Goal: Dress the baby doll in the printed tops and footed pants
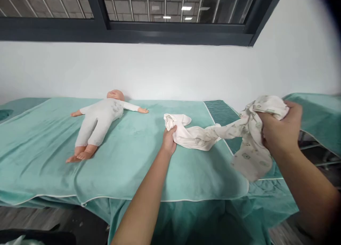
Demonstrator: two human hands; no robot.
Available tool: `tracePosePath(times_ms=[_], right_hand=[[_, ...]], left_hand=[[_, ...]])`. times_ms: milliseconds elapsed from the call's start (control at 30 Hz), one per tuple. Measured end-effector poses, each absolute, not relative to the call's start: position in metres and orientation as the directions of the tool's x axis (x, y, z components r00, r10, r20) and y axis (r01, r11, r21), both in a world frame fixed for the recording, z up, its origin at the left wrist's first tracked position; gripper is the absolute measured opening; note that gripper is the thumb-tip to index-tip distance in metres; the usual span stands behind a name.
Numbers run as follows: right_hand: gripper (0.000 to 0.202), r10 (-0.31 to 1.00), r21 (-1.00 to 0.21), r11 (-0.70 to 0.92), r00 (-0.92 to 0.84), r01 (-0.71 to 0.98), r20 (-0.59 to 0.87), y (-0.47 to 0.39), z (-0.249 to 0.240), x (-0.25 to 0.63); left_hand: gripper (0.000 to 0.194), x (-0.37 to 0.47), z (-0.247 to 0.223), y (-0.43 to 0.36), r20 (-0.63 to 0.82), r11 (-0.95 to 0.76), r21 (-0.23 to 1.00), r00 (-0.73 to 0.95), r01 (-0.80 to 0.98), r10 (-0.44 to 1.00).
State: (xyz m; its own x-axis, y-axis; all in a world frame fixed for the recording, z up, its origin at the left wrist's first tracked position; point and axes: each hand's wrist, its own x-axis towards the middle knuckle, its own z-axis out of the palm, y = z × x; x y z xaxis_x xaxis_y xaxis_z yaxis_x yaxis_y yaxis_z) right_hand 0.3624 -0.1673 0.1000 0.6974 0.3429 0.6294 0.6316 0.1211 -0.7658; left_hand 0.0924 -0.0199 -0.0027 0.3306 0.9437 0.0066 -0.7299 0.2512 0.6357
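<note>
A white baby garment (197, 136) with small printed figures stretches between my two hands, partly turned inside out. My left hand (169, 140) pinches its plain white end, low over the green cover. Bunched cloth fills my right hand (282, 126), raised at the right, and a printed flap hangs beneath it. The exact kind of garment cannot be told while it is twisted. To the left, apart from both hands, a baby doll (99, 119) lies on its back with arms spread, its body white and its hands and feet bare.
Green cloth covers (128, 174) with white piping spread over the bed, wrinkled at the left. Behind it rises a white wall (149, 71) with a dark-framed, barred window (170, 33) above. A metal frame (317, 154) shows at the far right.
</note>
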Motion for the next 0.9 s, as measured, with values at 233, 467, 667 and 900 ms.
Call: tracePosePath(times_ms=[233, 467, 667, 900], right_hand=[[0.054, 0.619, -0.472, -0.298, 0.544, 0.83, 0.567, -0.17, -0.015, 0.406], [0.08, 0.909, -0.259, -0.21, 0.286, 0.943, 0.303, -0.186, -0.034, 0.412], [0.097, 0.961, -0.215, -0.114, 0.163, 0.97, 0.223, -0.21, -0.027, 0.434], [0.057, 0.886, -0.14, -0.262, 0.296, 0.955, 0.356, -0.192, -0.016, 0.404]], left_hand=[[0.044, 0.092, -0.007, -0.018, -0.001, 0.25, 0.656, 0.33, -0.712, 0.944], [0.045, 0.091, -0.007, -0.018, -0.022, 0.247, 0.665, 0.312, -0.705, 0.95], [0.048, 0.091, -0.007, -0.017, -0.013, 0.253, 0.662, 0.326, -0.706, 0.945], [0.045, 0.091, -0.009, -0.015, -0.021, 0.26, 0.65, 0.326, -0.714, 0.945]])
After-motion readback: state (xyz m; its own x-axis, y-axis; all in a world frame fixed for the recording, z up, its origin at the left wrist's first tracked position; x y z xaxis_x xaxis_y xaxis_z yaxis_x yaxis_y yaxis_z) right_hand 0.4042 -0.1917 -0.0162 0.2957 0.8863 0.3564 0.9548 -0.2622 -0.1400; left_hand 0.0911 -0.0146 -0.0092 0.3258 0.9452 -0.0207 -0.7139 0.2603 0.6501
